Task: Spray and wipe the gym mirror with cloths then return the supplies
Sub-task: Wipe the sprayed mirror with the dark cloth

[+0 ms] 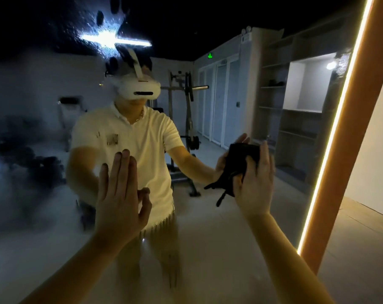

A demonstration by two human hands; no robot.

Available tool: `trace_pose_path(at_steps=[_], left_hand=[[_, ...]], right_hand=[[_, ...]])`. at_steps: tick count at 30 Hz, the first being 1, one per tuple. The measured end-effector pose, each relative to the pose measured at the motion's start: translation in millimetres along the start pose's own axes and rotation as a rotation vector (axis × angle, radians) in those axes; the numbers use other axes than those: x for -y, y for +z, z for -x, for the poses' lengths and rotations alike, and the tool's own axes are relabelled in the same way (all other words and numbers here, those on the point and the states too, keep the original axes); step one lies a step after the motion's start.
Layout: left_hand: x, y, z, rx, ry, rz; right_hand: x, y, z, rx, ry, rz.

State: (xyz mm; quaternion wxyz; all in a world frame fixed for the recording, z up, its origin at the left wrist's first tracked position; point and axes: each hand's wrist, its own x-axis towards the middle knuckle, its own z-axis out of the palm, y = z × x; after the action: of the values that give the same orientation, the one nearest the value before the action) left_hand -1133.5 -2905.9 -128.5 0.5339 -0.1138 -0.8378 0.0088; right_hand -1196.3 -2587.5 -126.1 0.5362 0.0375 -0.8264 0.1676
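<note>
Mirror (32, 128) hazy with spray on the left side. Left hand (120, 194) flat on the glass, fingers straight and together, holding nothing. Right hand (256, 185) presses black cloth (236, 163) against the glass, fingers extended over it, near the lit orange frame (348, 132).

Glossy, smooth glass on the mirror (219, 233). Beads with wet droplets toward 11 o'clock, turns hazy and streaked under a milky film from 9 down to 7 o'clock, reads clear and reflective toward 2 o'clock.

Soft, matt black fabric in the cloth (239, 165) at 3 o'clock, crumpled, with thin loose strands off its lower edge.

Smooth, matt orange finish on the frame (342, 150) from 1 to 5 o'clock, material unclear, edged by a bright glowing light strip (317, 183).

Flat, matt white paint on the wall (379, 161) at 4 o'clock.
</note>
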Motion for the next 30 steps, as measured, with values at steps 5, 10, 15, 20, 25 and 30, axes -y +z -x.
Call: trace_pose_path(at_steps=[5, 10, 15, 20, 25, 30], left_hand=[[1.3, -3.9, -0.4, 0.029, 0.002, -0.008], [9.7, -22.1, 8.4, 0.066, 0.063, 0.033], [20.5, -27.9, 35.7, 0.079, 0.107, 0.014], [15.3, -16.8, 46.0, 0.143, 0.085, -0.002], [11.6, -4.7, 49.7, 0.140, 0.064, -0.012], [9.9, -4.0, 48.9, 0.159, 0.042, -0.003]], right_hand=[[26.9, 3.6, 7.4, -0.010, 0.007, -0.079], [112.7, 14.9, 39.4, 0.144, -0.068, -0.250], [160.4, 20.7, 72.1, 0.195, -0.295, -0.335], [110.6, 19.9, 80.1, 0.174, -0.262, -0.239], [35.5, 18.7, 82.0, 0.176, -0.111, -0.057], [46.9, 34.8, 105.2, 0.180, -0.048, -0.084]])
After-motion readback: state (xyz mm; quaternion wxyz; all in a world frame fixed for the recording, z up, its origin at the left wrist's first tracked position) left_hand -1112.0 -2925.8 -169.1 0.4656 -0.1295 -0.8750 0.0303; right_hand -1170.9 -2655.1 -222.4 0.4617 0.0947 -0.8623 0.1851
